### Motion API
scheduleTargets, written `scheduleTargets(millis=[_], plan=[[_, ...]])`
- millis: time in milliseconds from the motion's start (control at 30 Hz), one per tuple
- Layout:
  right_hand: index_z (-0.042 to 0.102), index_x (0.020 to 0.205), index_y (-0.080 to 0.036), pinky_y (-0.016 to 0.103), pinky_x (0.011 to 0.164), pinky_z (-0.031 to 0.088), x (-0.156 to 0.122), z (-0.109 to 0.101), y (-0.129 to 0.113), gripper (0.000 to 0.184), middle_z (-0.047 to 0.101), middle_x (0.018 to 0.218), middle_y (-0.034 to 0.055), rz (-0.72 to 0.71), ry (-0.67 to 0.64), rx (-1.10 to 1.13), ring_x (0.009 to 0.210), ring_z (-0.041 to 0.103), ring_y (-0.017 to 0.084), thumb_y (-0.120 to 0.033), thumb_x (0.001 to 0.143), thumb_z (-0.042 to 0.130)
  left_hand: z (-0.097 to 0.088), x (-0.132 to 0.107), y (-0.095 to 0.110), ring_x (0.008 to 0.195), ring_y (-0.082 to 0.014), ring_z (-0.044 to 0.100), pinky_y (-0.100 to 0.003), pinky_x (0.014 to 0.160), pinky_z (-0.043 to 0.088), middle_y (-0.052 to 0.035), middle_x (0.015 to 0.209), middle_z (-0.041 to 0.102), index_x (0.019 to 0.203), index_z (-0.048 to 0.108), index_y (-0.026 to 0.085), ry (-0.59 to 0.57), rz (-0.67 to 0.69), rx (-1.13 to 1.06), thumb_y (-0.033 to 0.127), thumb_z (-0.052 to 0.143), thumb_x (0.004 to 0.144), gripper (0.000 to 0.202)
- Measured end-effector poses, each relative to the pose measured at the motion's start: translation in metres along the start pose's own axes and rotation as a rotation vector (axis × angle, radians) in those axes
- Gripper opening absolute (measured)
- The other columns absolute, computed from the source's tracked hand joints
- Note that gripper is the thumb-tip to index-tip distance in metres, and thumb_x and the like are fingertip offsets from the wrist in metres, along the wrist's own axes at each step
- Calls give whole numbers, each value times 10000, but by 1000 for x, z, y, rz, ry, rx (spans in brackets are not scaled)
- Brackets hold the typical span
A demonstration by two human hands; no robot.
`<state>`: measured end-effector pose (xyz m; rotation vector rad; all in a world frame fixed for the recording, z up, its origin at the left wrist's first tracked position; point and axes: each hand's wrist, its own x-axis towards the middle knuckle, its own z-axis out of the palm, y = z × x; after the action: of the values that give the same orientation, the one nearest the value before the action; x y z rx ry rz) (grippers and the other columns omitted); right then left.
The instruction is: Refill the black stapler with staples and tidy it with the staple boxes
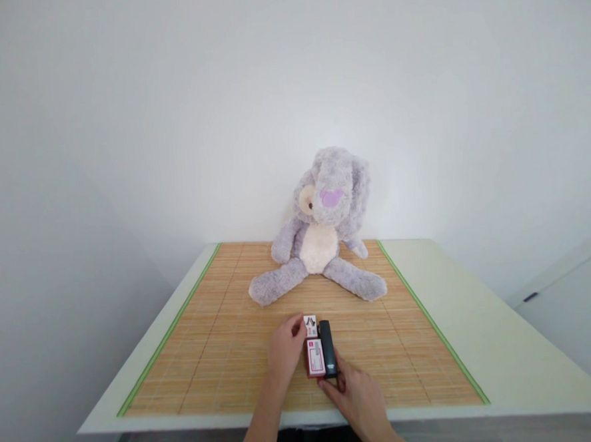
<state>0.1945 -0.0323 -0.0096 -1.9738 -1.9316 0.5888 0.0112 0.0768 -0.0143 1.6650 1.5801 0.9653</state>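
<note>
A black stapler (pixel 328 350) lies lengthwise on the bamboo mat, close against a red-and-white box (pixel 315 358) on its left. Just beyond that box is a smaller white box (pixel 310 325) with a picture printed on top. My left hand (pixel 284 347) has curled fingers, with the tips at the left edge of the small white box. My right hand (pixel 359 396) grips the near end of the stapler: the thumb is by the near edge of the red-and-white box, and a finger runs along the stapler's right side.
A grey plush rabbit (pixel 318 247) sits at the back of the bamboo mat (pixel 208 360), legs spread toward me. Green bands edge the mat on a white table (pixel 461 304). A white wall (pixel 194 120) stands behind.
</note>
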Motion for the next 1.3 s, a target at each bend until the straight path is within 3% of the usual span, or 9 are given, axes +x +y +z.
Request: scheduleTargets(millis=[233, 333, 467, 567, 633, 767, 933, 1100, 1300], plan=[[462, 1542, -244, 310, 601, 352, 1, 4, -2, 628, 761, 782, 39, 4, 16, -60, 761, 733, 270, -514, 982, 552, 1, -10, 9, 1047, -243, 698, -359, 960, 500, -116, 1180, 751, 1184, 750, 224, -5, -18, -49, 407, 549, 945, 362], [450, 1551, -230, 315, 606, 364, 0, 5, -2, 635, 759, 763, 40, 16, 7, -68, 769, 740, 278, -517, 991, 533, 3, -16, 11, 1134, -260, 677, -389, 1047, 481, -114, 1241, 731, 1207, 735, 226, 25, -46, -103, 441, 527, 955, 391], [436, 1559, -227, 309, 611, 380, 0, 6, -2, 650, 767, 803, 39, 12, 11, -61, 780, 739, 271, -499, 980, 550, 15, -35, 14, 1356, -249, 562, -399, 1184, 395, -116, 1448, 613, 1385, 602, 192, 106, -128, -222, 480, 410, 1004, 515], [445, 1553, -225, 307, 617, 391, 0, 4, -1, 649, 766, 802, 32, 13, 1, -49, 780, 736, 271, -482, 969, 566, 32, -56, 17, 1431, -233, 496, -382, 1219, 370, -90, 1550, 520, 1483, 493, 200, 79, -278, -479, 451, 427, 990, 557], [455, 1546, -228, 304, 629, 400, 1, 2, -1, 642, 769, 819, 32, 7, 0, -35, 784, 735, 267, -463, 961, 580, 43, -68, 19, 1513, -225, 381, -383, 1270, 287, -57, 1634, 406, 1539, 420, 221, 52, -344, -577, 424, 466, 967, 609], [474, 1527, -245, 292, 639, 396, 2, -2, -2, 630, 770, 832, 26, -3, -14, -9, 778, 730, 254, -415, 936, 613, 54, -78, 21, 1577, -208, 224, -379, 1306, 179, -40, 1702, 252, 1608, 289, 195, 50, -307, -538, 375, 460, 948, 705], [583, 1411, -265, 287, 627, 362, 3, -2, 0, 489, 761, 808, 18, 7, -26, -18, 785, 730, 258, -403, 943, 604, 55, -79, 21, 1577, -223, 226, -386, 1308, 179, -78, 1698, 260, 1604, 290, 150, 65, -251, -434, 318, 473, 912, 736], [541, 1457, -300, 287, 611, 335, 2, -2, -2, 525, 749, 782, 7, 10, -29, -8, 768, 725, 252, -411, 948, 606, 54, -80, 18, 1560, -227, 276, -390, 1303, 206, -78, 1675, 320, 1576, 358, 164, 64, -225, -399, 280, 476, 894, 702], [623, 1357, -264, 262, 627, 335, 7, -17, 4, 452, 743, 805, 23, 8, -67, 42, 775, 712, 215, -377, 920, 635, 63, -77, 29, 1549, -221, 300, -383, 1300, 211, -72, 1669, 336, 1574, 364, 169, 69, -235, -426, 280, 474, 893, 698]])
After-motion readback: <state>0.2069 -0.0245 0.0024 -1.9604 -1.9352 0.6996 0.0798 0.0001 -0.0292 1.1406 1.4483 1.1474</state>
